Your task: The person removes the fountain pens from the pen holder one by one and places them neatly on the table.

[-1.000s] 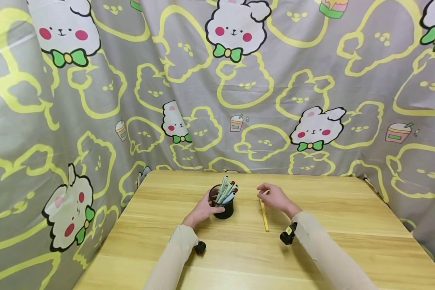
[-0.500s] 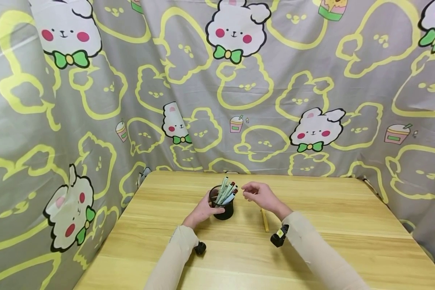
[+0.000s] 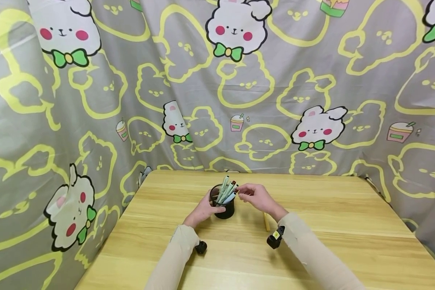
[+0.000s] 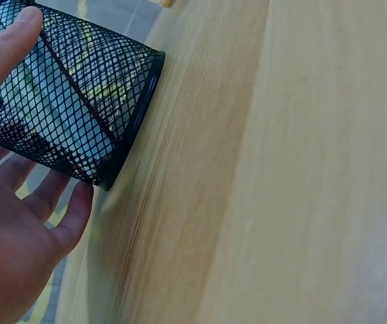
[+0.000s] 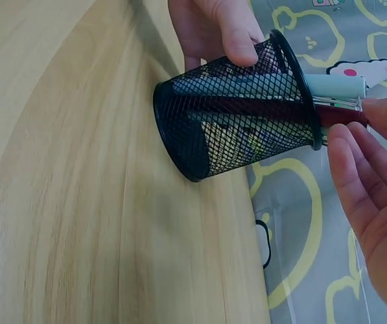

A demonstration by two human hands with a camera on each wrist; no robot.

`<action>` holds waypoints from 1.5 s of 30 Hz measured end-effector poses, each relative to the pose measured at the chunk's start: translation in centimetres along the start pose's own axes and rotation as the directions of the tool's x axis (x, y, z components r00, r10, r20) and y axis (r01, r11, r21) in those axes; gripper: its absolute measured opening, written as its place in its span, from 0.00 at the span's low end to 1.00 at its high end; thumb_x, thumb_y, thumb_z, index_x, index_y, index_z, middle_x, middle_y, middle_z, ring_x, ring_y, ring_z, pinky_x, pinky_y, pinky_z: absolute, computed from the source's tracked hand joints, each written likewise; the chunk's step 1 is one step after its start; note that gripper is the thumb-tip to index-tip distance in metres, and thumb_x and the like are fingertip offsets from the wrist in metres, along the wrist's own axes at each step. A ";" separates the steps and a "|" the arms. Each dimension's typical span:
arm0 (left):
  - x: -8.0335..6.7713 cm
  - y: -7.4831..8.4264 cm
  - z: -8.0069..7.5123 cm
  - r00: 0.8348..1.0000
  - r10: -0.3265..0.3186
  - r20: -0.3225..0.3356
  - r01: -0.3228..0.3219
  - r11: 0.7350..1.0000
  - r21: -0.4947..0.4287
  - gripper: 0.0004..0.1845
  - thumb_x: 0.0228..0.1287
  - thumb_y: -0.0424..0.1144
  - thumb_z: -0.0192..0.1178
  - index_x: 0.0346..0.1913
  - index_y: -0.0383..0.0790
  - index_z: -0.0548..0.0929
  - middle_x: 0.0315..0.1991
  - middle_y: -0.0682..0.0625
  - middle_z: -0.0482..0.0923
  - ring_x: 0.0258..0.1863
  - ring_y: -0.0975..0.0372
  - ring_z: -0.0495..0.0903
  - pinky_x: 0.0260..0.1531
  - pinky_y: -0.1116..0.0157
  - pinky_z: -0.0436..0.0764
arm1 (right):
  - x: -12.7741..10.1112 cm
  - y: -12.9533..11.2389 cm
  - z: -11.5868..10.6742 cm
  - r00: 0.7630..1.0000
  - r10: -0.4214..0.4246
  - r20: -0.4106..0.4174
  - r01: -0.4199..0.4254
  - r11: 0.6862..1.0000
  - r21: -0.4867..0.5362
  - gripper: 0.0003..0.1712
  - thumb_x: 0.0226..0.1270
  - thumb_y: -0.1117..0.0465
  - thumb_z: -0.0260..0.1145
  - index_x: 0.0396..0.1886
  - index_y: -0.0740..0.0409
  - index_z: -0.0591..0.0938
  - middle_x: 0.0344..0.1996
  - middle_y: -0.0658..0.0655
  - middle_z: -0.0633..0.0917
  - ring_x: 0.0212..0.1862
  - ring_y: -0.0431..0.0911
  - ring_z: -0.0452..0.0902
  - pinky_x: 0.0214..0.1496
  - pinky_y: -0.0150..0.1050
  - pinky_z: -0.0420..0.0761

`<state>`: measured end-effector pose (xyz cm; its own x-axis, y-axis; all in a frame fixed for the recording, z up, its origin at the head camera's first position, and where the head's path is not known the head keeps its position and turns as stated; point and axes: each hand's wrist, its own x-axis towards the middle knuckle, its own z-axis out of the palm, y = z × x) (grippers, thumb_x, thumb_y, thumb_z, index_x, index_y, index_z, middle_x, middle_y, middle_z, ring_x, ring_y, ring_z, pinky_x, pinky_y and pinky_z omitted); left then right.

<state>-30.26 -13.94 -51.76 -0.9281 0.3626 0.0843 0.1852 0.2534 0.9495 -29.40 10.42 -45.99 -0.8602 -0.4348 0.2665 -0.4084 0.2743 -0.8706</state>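
A black mesh pen holder (image 3: 223,210) stands upright on the wooden table, filled with several pale green and light blue pens (image 3: 222,189). My left hand (image 3: 204,210) grips its left side; in the left wrist view the thumb (image 4: 15,40) presses the mesh and the other fingers lie around the far side. At the rim, my right hand (image 3: 259,197) pinches the end of a dark red pen (image 5: 342,117) between thumb and fingertips, as the right wrist view shows. Most of this pen's length sits inside the holder, seen through the mesh.
A thin yellow stick (image 3: 266,222) lies on the table (image 3: 330,225), partly hidden behind my right wrist. A grey curtain (image 3: 261,80) with cartoon rabbits hangs behind and to the left and right of the table.
My right hand has moved left from above the yellow stick to the pens at the holder's rim. My left hand keeps its hold, and the holder has stayed in place.
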 end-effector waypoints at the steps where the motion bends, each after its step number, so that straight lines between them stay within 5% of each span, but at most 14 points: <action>1: 0.0 0.0 0.0 1.000 0.000 -0.006 0.000 1.000 0.008 0.42 0.55 0.33 0.69 0.70 0.41 0.58 0.64 0.42 0.65 0.60 0.49 0.67 0.58 0.51 0.65 | -0.1 -0.4 0.0 1.000 -0.005 0.006 0.005 1.000 0.000 0.14 0.66 0.67 0.62 0.49 0.69 0.81 0.38 0.65 0.84 0.36 0.54 0.81 0.39 0.52 0.80; 7: 0.0 -0.1 0.1 0.999 0.042 -0.010 -0.042 0.999 0.019 0.41 0.54 0.35 0.70 0.69 0.43 0.60 0.62 0.44 0.68 0.59 0.52 0.68 0.58 0.52 0.65 | -0.7 -3.4 -0.2 0.999 -0.021 0.035 0.022 0.999 -0.026 0.14 0.66 0.71 0.61 0.50 0.73 0.79 0.38 0.66 0.84 0.34 0.46 0.80 0.39 0.49 0.80; 12: 0.0 -0.3 0.0 0.994 0.106 -0.007 -0.106 0.993 0.043 0.39 0.54 0.35 0.69 0.68 0.41 0.61 0.60 0.43 0.68 0.58 0.52 0.69 0.56 0.53 0.67 | -0.4 -2.6 0.1 0.999 -0.032 0.038 0.034 0.998 -0.043 0.14 0.66 0.71 0.61 0.50 0.72 0.80 0.39 0.66 0.84 0.35 0.50 0.81 0.39 0.48 0.81; 23: 0.0 0.1 -0.1 0.999 0.033 0.011 -0.033 0.999 0.000 0.41 0.55 0.31 0.68 0.70 0.39 0.58 0.63 0.41 0.65 0.61 0.49 0.66 0.59 0.49 0.63 | 0.2 -0.4 0.8 0.997 -0.067 0.040 0.071 0.992 -0.101 0.15 0.63 0.65 0.66 0.50 0.61 0.83 0.39 0.56 0.85 0.35 0.44 0.81 0.35 0.37 0.80; 29: -0.7 2.1 -0.4 0.998 0.039 0.049 -0.038 0.999 -0.019 0.41 0.54 0.30 0.68 0.69 0.35 0.59 0.63 0.38 0.66 0.60 0.48 0.66 0.58 0.50 0.64 | 0.4 -0.3 1.1 0.999 -0.044 0.031 0.048 0.992 -0.120 0.16 0.62 0.65 0.67 0.50 0.61 0.83 0.36 0.55 0.85 0.34 0.43 0.80 0.35 0.35 0.79; 38: -1.2 3.2 -0.4 0.997 0.062 0.050 -0.062 0.998 -0.008 0.39 0.56 0.30 0.67 0.68 0.33 0.59 0.62 0.37 0.66 0.60 0.47 0.66 0.58 0.50 0.65 | -0.2 -3.4 0.9 0.998 -0.022 0.063 0.025 0.998 -0.053 0.15 0.61 0.69 0.66 0.48 0.72 0.80 0.33 0.61 0.84 0.35 0.53 0.79 0.34 0.34 0.78; 45: -1.2 3.1 -0.4 0.998 0.040 0.056 -0.038 0.999 -0.022 0.40 0.56 0.29 0.67 0.69 0.34 0.57 0.63 0.38 0.64 0.61 0.47 0.65 0.60 0.50 0.63 | -0.1 -3.5 1.1 0.997 0.014 0.070 -0.015 1.000 0.018 0.13 0.61 0.70 0.66 0.45 0.71 0.81 0.31 0.61 0.83 0.35 0.55 0.79 0.34 0.34 0.78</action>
<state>-28.69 -13.92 -48.78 -0.9003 0.4224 0.1047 0.2136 0.2194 0.9520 -27.54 8.62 -43.42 -0.8425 -0.4895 0.2249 -0.3895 0.2651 -0.8821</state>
